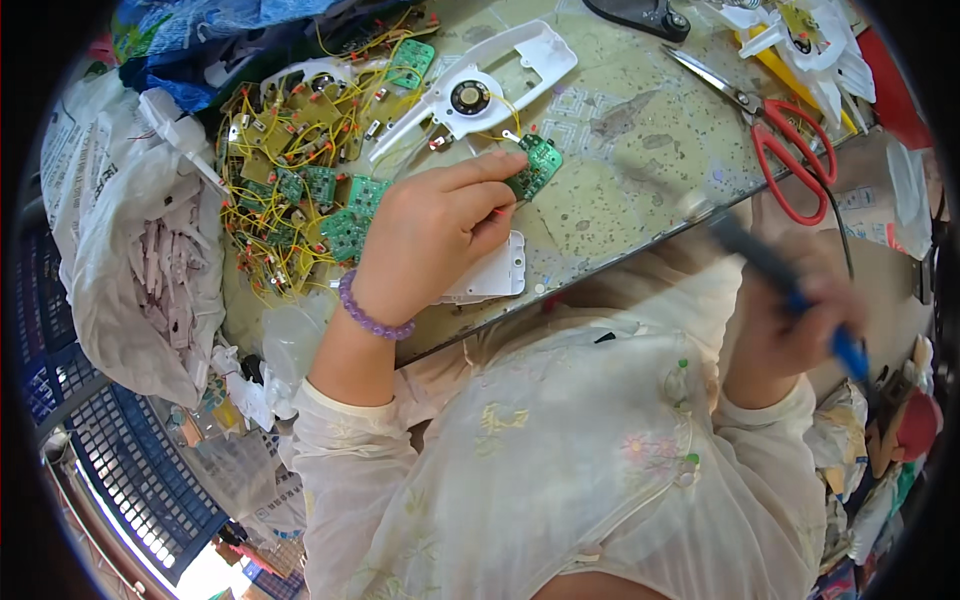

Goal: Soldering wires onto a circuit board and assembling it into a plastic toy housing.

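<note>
While the left hand (432, 222) pinches a small green circuit board (543, 168) between thumb and fingertips near the upper middle of the frame, the right hand (808, 318), blurred, is closed around a dark tool (757, 252) with blue parts toward its rear at the right of the frame. The tool's pale tip points up and left, over the near edge of the table (610, 225), apart from the board; the blur hides what kind of tool it is.

The held board sits above the speckled table top, just right of a white plastic housing (545, 55) that lies in the upper middle with a round black part (471, 97) set in it. A thin yellow wire runs between this housing and the area of the board. Below the left hand, a white plastic piece (503, 270) lies partly hidden at the table edge. Left of that hand, a tangled heap of boards with yellow wires (290, 170) spreads over the upper left of the table.

At the far left of the frame, an open pale bag (95, 270) holds many thin whitish pieces (165, 265). In the upper right, scissors (746, 101) with red handles lie with their blades pointing up and left. A purple beaded bracelet (368, 315) circles the left wrist.
</note>
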The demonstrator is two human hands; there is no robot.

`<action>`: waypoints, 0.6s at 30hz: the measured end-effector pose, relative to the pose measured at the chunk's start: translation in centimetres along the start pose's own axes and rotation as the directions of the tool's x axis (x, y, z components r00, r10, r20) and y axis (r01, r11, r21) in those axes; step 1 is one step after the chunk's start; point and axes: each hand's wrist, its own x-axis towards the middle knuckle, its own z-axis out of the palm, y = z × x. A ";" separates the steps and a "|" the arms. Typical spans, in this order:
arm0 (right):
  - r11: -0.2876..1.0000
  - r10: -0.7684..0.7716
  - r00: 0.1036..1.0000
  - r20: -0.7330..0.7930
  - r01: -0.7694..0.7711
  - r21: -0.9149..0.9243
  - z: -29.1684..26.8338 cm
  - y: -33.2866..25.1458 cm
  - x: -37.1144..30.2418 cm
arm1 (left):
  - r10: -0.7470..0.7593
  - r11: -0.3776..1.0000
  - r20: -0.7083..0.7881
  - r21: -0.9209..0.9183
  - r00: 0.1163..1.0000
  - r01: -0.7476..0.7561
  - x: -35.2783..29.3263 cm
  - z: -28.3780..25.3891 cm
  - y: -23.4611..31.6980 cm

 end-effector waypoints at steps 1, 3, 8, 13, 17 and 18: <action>0.999 -0.031 0.991 0.134 0.035 -0.032 0.8 0.0 -0.9 | -0.003 1.000 0.007 -0.011 1.000 0.003 0.1 0.2 -0.1; 0.996 -0.090 0.981 0.171 0.084 0.040 1.9 1.2 -2.0 | 0.026 0.999 0.008 0.022 1.000 -0.027 0.4 0.3 -0.1; 0.993 -0.073 0.979 0.193 0.053 0.109 3.1 2.1 -2.0 | -0.005 0.999 0.015 0.039 1.000 0.004 0.3 0.3 0.0; 0.980 -0.069 0.978 0.194 0.030 0.198 3.4 3.4 -1.7 | 0.055 0.996 -0.017 0.075 0.998 -0.053 0.3 0.5 0.0; 0.979 0.001 0.986 0.168 -0.036 0.203 3.7 3.5 -1.4 | 0.066 0.994 -0.005 0.089 0.998 -0.065 0.2 0.7 -0.3; 0.979 0.020 0.985 0.169 -0.053 0.195 3.7 3.4 -1.3 | 0.069 0.994 -0.006 0.082 0.998 -0.068 0.2 0.6 -0.3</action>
